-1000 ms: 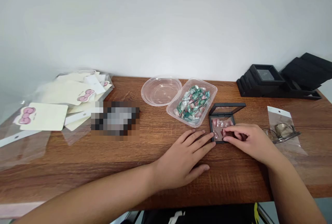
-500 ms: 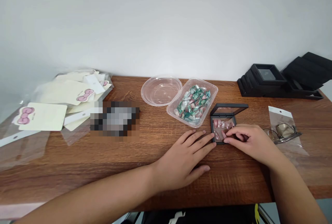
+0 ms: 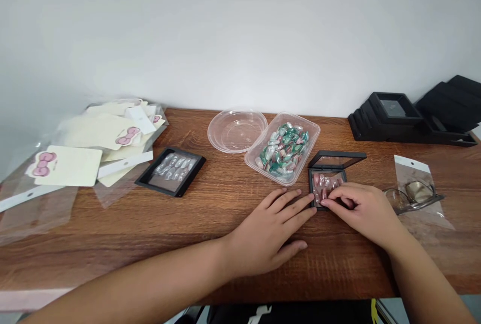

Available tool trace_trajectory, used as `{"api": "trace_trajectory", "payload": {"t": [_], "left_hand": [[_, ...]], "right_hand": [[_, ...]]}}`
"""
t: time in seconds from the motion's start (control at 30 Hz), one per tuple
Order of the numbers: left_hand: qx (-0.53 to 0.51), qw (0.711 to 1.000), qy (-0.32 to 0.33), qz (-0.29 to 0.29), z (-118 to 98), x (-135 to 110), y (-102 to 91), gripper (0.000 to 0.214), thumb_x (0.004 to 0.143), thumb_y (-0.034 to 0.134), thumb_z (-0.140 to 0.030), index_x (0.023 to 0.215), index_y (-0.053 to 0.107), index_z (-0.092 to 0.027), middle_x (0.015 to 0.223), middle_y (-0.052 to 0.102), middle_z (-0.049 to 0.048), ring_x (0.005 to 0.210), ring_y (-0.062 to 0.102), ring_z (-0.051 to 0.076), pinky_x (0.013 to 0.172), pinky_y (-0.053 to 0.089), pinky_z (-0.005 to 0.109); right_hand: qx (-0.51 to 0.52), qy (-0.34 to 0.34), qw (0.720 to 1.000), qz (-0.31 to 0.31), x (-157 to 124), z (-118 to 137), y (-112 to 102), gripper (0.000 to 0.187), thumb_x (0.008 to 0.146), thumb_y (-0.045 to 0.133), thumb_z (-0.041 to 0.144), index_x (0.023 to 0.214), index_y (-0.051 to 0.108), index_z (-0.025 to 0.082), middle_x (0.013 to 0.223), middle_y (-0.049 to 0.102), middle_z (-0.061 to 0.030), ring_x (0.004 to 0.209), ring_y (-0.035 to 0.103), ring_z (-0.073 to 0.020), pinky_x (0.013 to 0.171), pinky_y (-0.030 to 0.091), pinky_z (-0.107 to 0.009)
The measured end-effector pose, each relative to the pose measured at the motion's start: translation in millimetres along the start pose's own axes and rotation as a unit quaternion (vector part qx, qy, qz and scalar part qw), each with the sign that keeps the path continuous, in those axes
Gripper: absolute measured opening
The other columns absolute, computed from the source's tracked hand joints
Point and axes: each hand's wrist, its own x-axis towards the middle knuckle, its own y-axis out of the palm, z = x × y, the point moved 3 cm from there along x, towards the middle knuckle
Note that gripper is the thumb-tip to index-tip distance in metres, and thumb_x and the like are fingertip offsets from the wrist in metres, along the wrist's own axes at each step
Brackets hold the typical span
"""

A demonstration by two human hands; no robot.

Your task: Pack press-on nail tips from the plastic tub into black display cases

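A small black display case (image 3: 310, 180) stands with its clear lid (image 3: 330, 159) raised. Pink press-on nails (image 3: 326, 181) lie in a row along its back, with more in front. My right hand (image 3: 366, 212) reaches into the case from the right, thumb and index finger pinched on a pink press-on nail (image 3: 324, 194) near the front edge. Flat on the wood with fingers spread, my left hand (image 3: 265, 231) has its fingertips against the left side of the case. The right hand's other fingers are curled and partly hidden.
Behind the left hand is a clear tub (image 3: 251, 159) of green, pink and clear nails, beside a round plastic lid (image 3: 218, 136). Another case (image 3: 175, 170) holds pale nails. Bagged cards (image 3: 71, 166) lie left; stacked black cases (image 3: 394, 108) and glasses (image 3: 413, 199) on a bag sit right.
My right fingertips have shifted slightly toward the left within the case, with the pink nail between them. My left hand stays flat. The whole view has slid a little.
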Motion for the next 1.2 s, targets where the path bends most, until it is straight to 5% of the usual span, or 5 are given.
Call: {"api": "trace_trajectory", "payload": {"t": [0.6, 0.97, 1.2], "left_hand": [[-0.014, 1.000, 0.000, -0.006, 0.2, -0.6, -0.5, 0.059, 0.103, 0.048, -0.044, 0.155, 0.035, -0.019, 0.164, 0.033, 0.0064, 0.147, 0.035, 0.032, 0.120, 0.026, 0.050], [-0.018, 1.000, -0.003, -0.016, 0.5, -2.7, -1.0, 0.057, 0.105, 0.041, -0.050, 0.154, 0.039, -0.020, 0.163, 0.035, 0.0060, 0.146, 0.037, 0.030, 0.121, 0.025, 0.048], [-0.014, 1.000, 0.007, -0.025, 1.0, -3.0, -1.2, 0.056, 0.106, 0.037, -0.051, 0.152, 0.040, -0.019, 0.163, 0.036, 0.0057, 0.146, 0.038, 0.030, 0.121, 0.025, 0.048]], "right_hand": [[0.072, 0.014, 0.997, 0.005, -1.1, 0.8, -0.1, 0.023, 0.090, 0.067, 0.043, 0.090, 0.078, 0.023, 0.053, 0.051, 0.0055, 0.047, 0.046, -0.0106, 0.049, 0.036, -0.023], [0.103, -0.038, 0.985, -0.134, -6.3, 16.5, -27.5, 0.016, 0.093, 0.065, 0.030, 0.083, 0.074, 0.022, 0.053, 0.056, 0.0040, 0.044, 0.046, -0.0095, 0.044, 0.036, -0.024], [0.006, -0.131, 0.990, -0.050, 49.0, 52.0, -68.6, 0.017, 0.094, 0.063, 0.036, 0.093, 0.076, 0.026, 0.065, 0.062, 0.0005, 0.057, 0.053, -0.0131, 0.055, 0.041, -0.027]]}}
